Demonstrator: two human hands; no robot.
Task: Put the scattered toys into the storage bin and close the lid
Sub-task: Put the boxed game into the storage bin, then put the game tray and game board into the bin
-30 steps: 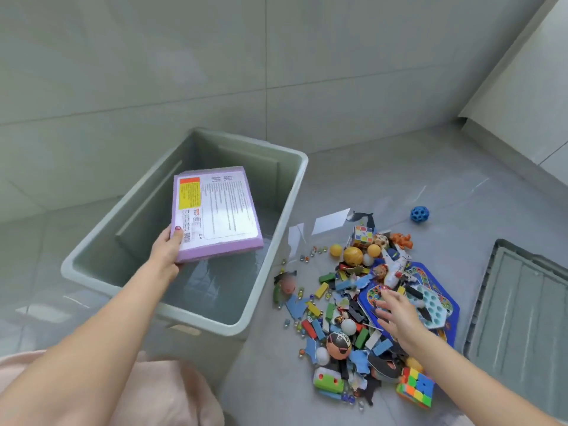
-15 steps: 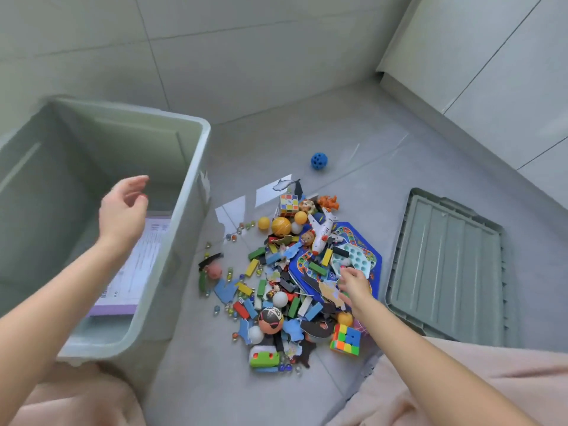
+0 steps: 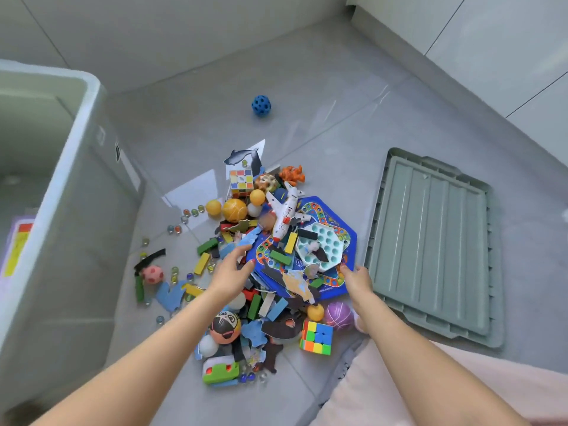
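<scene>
A heap of scattered toys lies on the grey floor, with a blue game board (image 3: 327, 214) on top of it. The board carries a white toy plane (image 3: 284, 214), a pale dimpled tray (image 3: 326, 245) and some blocks. My left hand (image 3: 230, 273) reaches the board's left edge with fingers spread. My right hand (image 3: 357, 279) holds the board's near right edge, thumb on top and fingers hidden. The grey-green storage bin (image 3: 78, 139) stands open at the left with a purple box (image 3: 14, 252) inside. Its lid (image 3: 430, 241) lies flat to the right of the heap.
A blue holed ball (image 3: 261, 105) sits alone beyond the heap. Two puzzle cubes (image 3: 316, 337), balls, marbles, wooden blocks and card cut-outs surround the board. Pale pink fabric (image 3: 430, 392) covers my lap at the bottom right. Walls close off the far side.
The purple box went from my left hand into the bin. My left hand then swung from the bin to the board's left edge, and my right hand shifted to its right edge.
</scene>
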